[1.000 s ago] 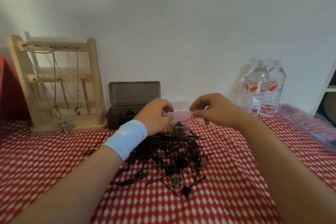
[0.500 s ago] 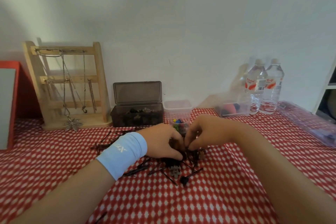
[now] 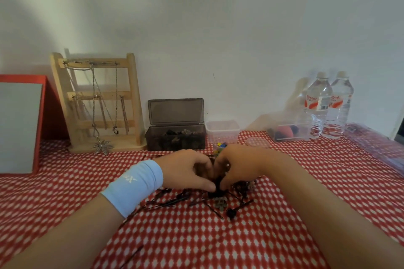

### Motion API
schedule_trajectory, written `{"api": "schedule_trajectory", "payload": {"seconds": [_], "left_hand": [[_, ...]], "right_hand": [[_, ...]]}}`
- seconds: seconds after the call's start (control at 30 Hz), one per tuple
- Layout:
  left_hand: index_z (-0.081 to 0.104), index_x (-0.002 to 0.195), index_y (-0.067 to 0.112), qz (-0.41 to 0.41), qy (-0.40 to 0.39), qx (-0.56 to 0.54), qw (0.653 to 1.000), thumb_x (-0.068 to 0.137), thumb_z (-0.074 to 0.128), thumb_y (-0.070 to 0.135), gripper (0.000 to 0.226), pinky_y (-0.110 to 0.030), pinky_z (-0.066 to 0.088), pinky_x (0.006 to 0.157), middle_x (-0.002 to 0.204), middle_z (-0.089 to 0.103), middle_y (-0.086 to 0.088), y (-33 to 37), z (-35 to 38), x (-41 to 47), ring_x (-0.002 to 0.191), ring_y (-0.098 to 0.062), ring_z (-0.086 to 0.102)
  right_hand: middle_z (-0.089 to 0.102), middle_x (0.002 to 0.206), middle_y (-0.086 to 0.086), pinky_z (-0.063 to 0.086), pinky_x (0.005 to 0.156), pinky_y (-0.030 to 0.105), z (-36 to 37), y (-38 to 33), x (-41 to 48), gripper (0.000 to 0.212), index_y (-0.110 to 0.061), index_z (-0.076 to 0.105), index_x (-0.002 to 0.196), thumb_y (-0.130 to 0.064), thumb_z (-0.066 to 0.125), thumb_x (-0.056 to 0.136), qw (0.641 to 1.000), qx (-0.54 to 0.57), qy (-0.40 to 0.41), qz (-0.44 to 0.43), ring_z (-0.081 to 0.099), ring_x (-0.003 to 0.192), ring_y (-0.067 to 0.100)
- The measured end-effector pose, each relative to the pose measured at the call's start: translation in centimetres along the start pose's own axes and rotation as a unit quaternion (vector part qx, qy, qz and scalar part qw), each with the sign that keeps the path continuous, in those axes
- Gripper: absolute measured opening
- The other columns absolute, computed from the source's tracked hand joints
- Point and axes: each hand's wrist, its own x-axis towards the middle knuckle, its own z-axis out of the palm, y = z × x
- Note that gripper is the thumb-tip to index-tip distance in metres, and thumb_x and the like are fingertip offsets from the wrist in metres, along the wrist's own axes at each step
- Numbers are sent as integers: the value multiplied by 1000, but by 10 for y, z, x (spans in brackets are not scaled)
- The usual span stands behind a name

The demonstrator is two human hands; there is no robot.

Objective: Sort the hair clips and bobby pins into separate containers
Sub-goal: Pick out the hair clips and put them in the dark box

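Both hands work at the centre of a tabletop covered with a red cloth printed with white diamonds. The left hand, with a light blue wristband on its wrist, and the right hand meet thumb to thumb over a tangled pile of thin black bobby pins and small dark hair clips. The fingers of both hands are curled inward and pressed into the pile; whether either hand actually holds a pin or clip cannot be told, because the fingertips are buried in the dark mass.

Loose black bobby pins lie scattered on the cloth just in front of the hands. Among them lie a small grey-brown claw clip and a black pin with a round head. One more pin lies apart, near the lower edge of the view.

Behind the hands, against the white wall, stands a smoky dark translucent plastic box with its hinged lid raised; dark clips lie inside it. Just beside it to the right stands a clear rectangular plastic tub. A small clear cup holding coloured pieces sits directly behind the right hand, partly hidden. Further right are a clear lidded box with pink and dark round items and two clear water bottles. At the left stands a wooden jewellery rack hung with chains.
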Motion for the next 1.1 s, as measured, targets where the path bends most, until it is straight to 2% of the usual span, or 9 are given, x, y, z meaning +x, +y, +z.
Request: {"api": "schedule_trajectory", "payload": {"seconds": [0.2, 0.33, 0.4, 0.47, 0.57, 0.67, 0.77, 0.9, 1.1], "left_hand": [[72, 108, 30, 14, 5, 26, 1000, 83, 74, 42, 28, -8, 42, 73, 104, 67, 16, 5, 8, -3, 89, 2, 60], [69, 105, 29, 14, 19, 17, 1000, 82, 75, 42, 26, -7, 40, 65, 94, 60, 21, 6, 3, -8, 80, 5, 56], [67, 100, 28, 14, 42, -5, 999, 80, 78, 37, 26, -15, 50, 72, 94, 61, 17, 5, -2, -10, 82, 0, 60], [64, 100, 28, 22, 46, -41, 998, 79, 80, 30, 26, -24, 56, 79, 97, 64, 12, 6, -6, -12, 85, -4, 63], [67, 112, 34, 63, -1, -47, 997, 87, 72, 24, 28, -13, 50, 80, 103, 63, 18, 13, -4, -14, 88, 1, 60], [72, 114, 33, 81, -40, -19, 996, 91, 65, 20, 27, -7, 45, 80, 102, 66, 18, 22, -1, -14, 95, -4, 61], [73, 114, 33, 85, -53, 6, 995, 91, 65, 21, 27, -14, 48, 80, 100, 67, 10, 28, 1, -13, 91, -12, 62], [73, 114, 31, 77, -51, 67, 993, 87, 71, 35, 27, 0, 35, 70, 88, 52, 29, 31, 5, -11, 84, 2, 53], [77, 102, 29, 61, 2, 30, 998, 87, 72, 32, 16, 0, 37, 73, 90, 59, 24, 16, 2, -11, 83, 7, 56]], "right_hand": [[69, 98, -24, 45, 75, 14, -5, 5, -9, 15, -38, 75, 103, -35, 74, 88, 999, 35, 27, 1, 62, 87, -6], [73, 84, -10, 55, 61, 22, -7, 8, -20, 16, -24, 71, 105, -16, 68, 92, 987, 142, 74, 14, 67, 64, -2], [73, 78, -5, 54, 56, 24, -7, 8, -24, 21, -20, 69, 104, -5, 63, 90, 983, 166, 82, 7, 67, 57, 0], [74, 75, -9, 55, 60, 24, -7, 6, -27, 28, -26, 73, 101, -5, 62, 87, 986, 144, 80, 8, 68, 62, 3], [70, 71, -25, 49, 67, 13, -9, -2, -32, 28, -36, 76, 95, -14, 63, 86, 997, 71, 28, 21, 62, 66, -7], [74, 90, -18, 51, 85, 24, -7, -8, -34, 12, -34, 77, 96, -37, 71, 85, 997, 48, -57, 37, 66, 83, -2], [74, 88, -17, 53, 89, 30, -4, -10, -34, 24, -33, 78, 91, -53, 78, 77, 995, 30, -70, 60, 67, 86, 3], [74, 90, -20, 52, 87, 26, -3, -8, -33, 17, -34, 80, 94, -44, 78, 81, 997, 19, -34, 60, 66, 86, -1], [71, 95, -17, 49, 78, 17, -7, -8, -27, 27, -33, 73, 114, -23, 68, 90, 1000, 13, 17, 21, 65, 83, -2]]}}
